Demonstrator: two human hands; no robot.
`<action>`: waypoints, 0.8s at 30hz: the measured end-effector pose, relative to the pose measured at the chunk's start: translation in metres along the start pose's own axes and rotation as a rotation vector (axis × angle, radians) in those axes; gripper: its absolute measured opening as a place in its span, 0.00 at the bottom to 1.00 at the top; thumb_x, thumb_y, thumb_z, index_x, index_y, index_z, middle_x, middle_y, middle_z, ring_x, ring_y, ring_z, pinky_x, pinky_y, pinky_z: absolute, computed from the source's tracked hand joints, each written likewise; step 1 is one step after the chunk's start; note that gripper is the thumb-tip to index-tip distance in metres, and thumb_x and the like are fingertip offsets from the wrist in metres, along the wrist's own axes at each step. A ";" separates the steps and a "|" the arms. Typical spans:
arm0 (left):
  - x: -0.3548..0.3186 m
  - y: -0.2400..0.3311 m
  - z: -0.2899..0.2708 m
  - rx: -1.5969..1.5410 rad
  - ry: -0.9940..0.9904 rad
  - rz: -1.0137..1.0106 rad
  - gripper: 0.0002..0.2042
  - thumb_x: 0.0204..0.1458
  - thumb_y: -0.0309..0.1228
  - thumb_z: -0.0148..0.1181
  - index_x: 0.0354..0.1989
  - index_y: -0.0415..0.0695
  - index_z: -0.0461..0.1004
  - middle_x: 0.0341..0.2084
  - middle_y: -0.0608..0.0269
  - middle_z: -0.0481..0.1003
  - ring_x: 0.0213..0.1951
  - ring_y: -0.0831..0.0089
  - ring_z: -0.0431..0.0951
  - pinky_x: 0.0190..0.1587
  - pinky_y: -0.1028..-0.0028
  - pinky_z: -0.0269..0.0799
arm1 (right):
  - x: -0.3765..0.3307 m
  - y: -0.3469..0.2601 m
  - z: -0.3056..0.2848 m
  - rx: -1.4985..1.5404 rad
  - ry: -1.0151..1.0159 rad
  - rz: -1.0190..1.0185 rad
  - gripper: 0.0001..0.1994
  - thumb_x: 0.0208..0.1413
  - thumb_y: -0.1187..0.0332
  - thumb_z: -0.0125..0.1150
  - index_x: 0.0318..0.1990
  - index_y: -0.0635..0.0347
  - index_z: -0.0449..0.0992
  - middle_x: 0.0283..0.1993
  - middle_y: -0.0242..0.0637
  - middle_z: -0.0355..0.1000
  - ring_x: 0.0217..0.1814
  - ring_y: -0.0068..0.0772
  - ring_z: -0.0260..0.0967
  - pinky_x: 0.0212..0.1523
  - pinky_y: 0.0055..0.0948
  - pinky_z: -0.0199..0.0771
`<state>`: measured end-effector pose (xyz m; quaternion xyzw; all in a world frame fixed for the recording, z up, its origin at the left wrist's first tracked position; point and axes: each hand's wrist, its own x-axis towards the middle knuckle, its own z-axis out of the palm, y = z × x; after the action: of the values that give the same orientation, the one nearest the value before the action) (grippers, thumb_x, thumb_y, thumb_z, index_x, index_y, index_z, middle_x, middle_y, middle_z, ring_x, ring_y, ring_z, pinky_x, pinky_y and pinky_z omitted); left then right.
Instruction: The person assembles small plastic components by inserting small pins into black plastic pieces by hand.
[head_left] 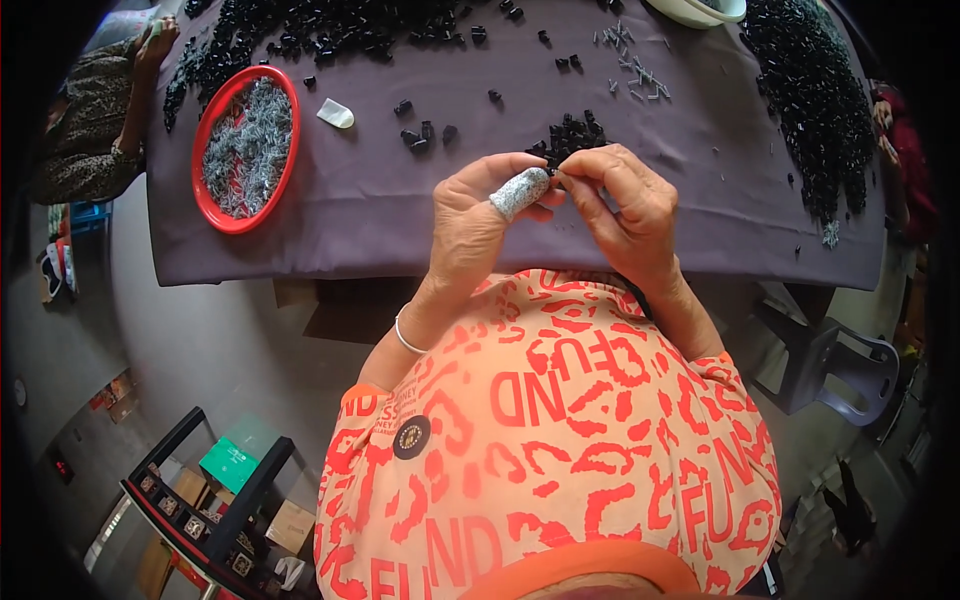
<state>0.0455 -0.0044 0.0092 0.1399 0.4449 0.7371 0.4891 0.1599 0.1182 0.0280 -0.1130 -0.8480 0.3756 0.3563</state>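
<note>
Above the near part of the table, my left hand (pixel 468 218) and my right hand (pixel 638 208) meet at their fingertips. A grey, speckled cover (pixel 518 194) wraps the left thumb. The left fingers are closed around something small, mostly hidden by the thumb. My right thumb and forefinger pinch together right beside it; what they hold is too small to make out. Just beyond the fingertips lies a small heap of black plastic parts (pixel 578 132). More loose black parts (pixel 418 138) are scattered to its left.
A red oval tray (pixel 203 180) of thin metal pins (pixel 250 150) stands at left, near a white finger cover (pixel 336 114). Big black heaps (pixel 800 110) lie far and right, with loose pins (pixel 645 78) between. Another person (pixel 90 130) sits left; a grey chair (pixel 850 370) stands right.
</note>
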 end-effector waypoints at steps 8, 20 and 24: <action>-0.006 -0.004 0.002 0.279 0.077 0.128 0.07 0.54 0.22 0.57 0.41 0.34 0.74 0.31 0.60 0.78 0.33 0.76 0.78 0.38 0.79 0.75 | 0.000 0.001 0.003 -0.076 -0.098 -0.002 0.09 0.43 0.84 0.62 0.33 0.65 0.75 0.30 0.38 0.74 0.30 0.33 0.73 0.30 0.26 0.72; -0.007 -0.026 -0.016 0.062 0.022 -0.034 0.06 0.57 0.24 0.54 0.41 0.36 0.72 0.31 0.62 0.77 0.33 0.78 0.77 0.38 0.78 0.74 | -0.016 0.012 0.010 0.095 -0.193 0.154 0.08 0.46 0.85 0.60 0.34 0.66 0.74 0.30 0.37 0.72 0.30 0.28 0.71 0.31 0.22 0.71; -0.008 -0.028 -0.017 -0.024 0.005 -0.063 0.06 0.57 0.25 0.54 0.40 0.37 0.72 0.31 0.63 0.76 0.32 0.78 0.77 0.38 0.78 0.74 | -0.020 0.011 0.015 0.059 -0.166 0.159 0.07 0.47 0.85 0.60 0.34 0.66 0.73 0.30 0.37 0.72 0.30 0.28 0.71 0.31 0.22 0.71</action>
<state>0.0555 -0.0158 -0.0210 0.1183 0.4415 0.7269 0.5125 0.1632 0.1084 0.0022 -0.1381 -0.8514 0.4357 0.2573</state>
